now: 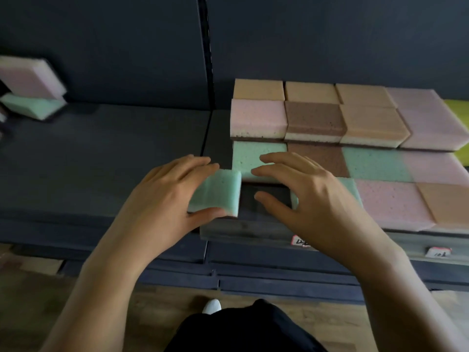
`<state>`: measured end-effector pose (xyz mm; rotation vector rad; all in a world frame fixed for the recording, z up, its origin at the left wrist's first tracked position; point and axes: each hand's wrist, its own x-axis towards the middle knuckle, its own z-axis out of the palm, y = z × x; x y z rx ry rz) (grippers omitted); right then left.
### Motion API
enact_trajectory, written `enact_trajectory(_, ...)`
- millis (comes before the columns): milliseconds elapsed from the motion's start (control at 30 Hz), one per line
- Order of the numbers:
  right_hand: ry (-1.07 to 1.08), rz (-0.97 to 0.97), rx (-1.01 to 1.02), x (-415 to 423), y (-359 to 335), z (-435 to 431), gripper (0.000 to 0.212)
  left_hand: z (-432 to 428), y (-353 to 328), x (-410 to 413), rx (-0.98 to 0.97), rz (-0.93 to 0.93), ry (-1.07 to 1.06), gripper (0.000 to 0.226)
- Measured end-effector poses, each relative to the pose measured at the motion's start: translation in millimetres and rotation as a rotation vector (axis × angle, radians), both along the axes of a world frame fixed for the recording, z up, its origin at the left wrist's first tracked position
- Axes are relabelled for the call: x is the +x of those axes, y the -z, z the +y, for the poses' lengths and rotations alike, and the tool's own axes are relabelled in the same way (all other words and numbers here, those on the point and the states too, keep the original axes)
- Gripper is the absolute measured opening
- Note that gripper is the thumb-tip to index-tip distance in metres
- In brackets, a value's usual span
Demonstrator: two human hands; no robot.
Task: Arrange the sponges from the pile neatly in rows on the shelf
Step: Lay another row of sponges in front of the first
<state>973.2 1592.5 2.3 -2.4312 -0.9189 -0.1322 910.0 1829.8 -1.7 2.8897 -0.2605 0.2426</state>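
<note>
The left hand (162,196) had a green sponge (218,193) in its grip, thumb under the near edge and fingers curled over the far one. It pinched the sponge at a tilt, right at the front of the shelf (101,153). The sponge sat just left of a bare dark gap in the front row, its right edge over that gap.

The right hand (314,196) was beside it, grip spread wide and holding nothing. Its fingertips lay over a second-row green sponge (251,156), though whether they touched it could not be told. The thumb hung over the gap.

Past that hand the front row ran on with a pink sponge (390,201) and an orange sponge (446,201), flat and touching. Behind them lay neat rows, the rear ones sitting higher.

Far left on the shelf, well apart, the pile (28,77) showed a pink sponge leaning on a green one. A price tag (439,251) sat on the shelf's front lip.
</note>
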Motion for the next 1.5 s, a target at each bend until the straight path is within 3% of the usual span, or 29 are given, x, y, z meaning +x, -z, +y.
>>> enact_trajectory(333,0.001,0.036,-0.028,-5.3,-2.0,22.1,0.041,23.8,12.3,11.2,-0.026,0.088,0.059,0.068)
enact_trajectory(733,-0.020,0.059,-0.110,-10.4,-6.7,22.3,0.075,16.0,-13.5,8.0,-0.095,-0.091,0.148,0.059)
enact_trajectory(1200,0.018,0.039,0.059,-11.7,-3.9,-17.2,0.059,-30.8,-21.3,20.8,-0.055,-0.080,0.285,0.060)
enact_trajectory(1500,0.090,0.017,-0.073,-4.9,13.4,-51.6,0.074,-46.3,-13.8,27.4,0.000,-0.081,0.275,0.056)
